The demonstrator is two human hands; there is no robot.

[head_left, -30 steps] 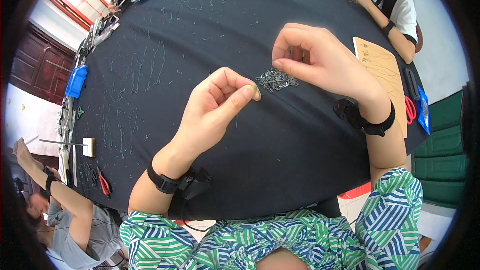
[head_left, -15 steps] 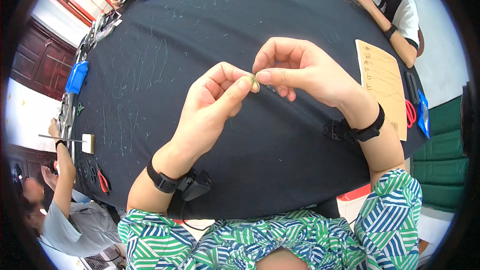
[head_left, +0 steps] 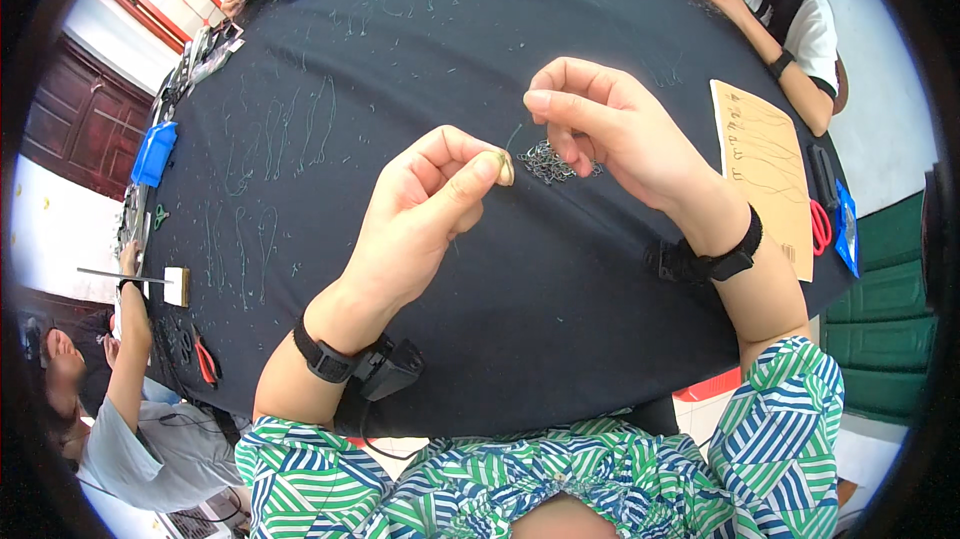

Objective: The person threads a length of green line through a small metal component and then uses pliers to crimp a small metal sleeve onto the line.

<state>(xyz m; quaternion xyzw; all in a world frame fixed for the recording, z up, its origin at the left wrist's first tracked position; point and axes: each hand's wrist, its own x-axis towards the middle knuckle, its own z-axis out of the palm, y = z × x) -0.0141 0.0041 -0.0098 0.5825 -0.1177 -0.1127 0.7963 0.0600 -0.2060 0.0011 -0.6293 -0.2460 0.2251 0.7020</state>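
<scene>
Black cloth (head_left: 560, 349); thread (head_left: 514, 135) between left fingers (head_left: 484, 171).

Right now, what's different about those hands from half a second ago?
The right hand has drawn away from the left hand, upward in the picture, uncovering the pile of small metal pieces. A thin thread now shows at the left's pinch. The left hand stays nearly in place, still pinching.

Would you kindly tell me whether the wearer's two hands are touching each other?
No, the left hand and right hand are apart, with black cloth visible between them.
</scene>
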